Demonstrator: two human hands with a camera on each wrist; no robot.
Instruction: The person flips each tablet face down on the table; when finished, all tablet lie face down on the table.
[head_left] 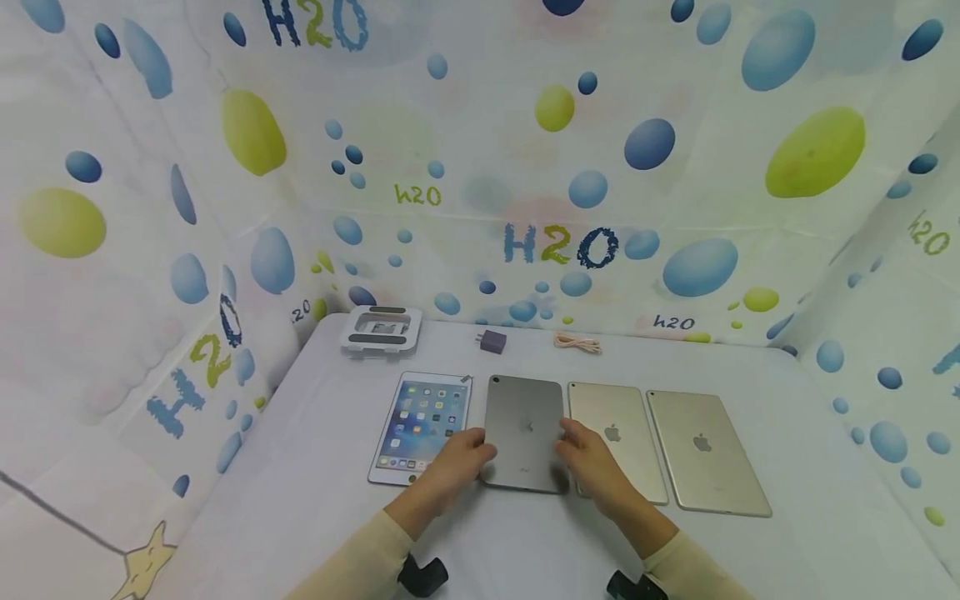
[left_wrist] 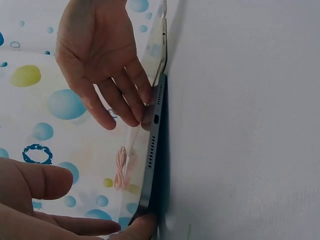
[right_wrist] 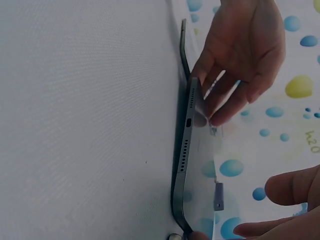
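A dark grey tablet (head_left: 525,425) lies back side up on the white table, between both hands. My left hand (head_left: 455,463) touches its left edge with loosely extended fingers, the thumb held apart from it. On the opposite side, my right hand (head_left: 592,457) has its fingertips at the right edge, overlapping a gold tablet (head_left: 618,442) in the head view. The grey tablet's lower edge, with a charging port (left_wrist: 156,119) and speaker holes, faces the wrist cameras. Left of it lies a white-framed tablet (head_left: 423,417) with its screen lit and app icons showing.
Another gold tablet (head_left: 708,454) lies face down at the far right of the row. Behind the row are a white-and-grey case-like item (head_left: 381,330), a dark purple charger plug (head_left: 492,341) and a bundled pinkish cable (head_left: 577,342). A patterned curtain (head_left: 480,200) surrounds the table.
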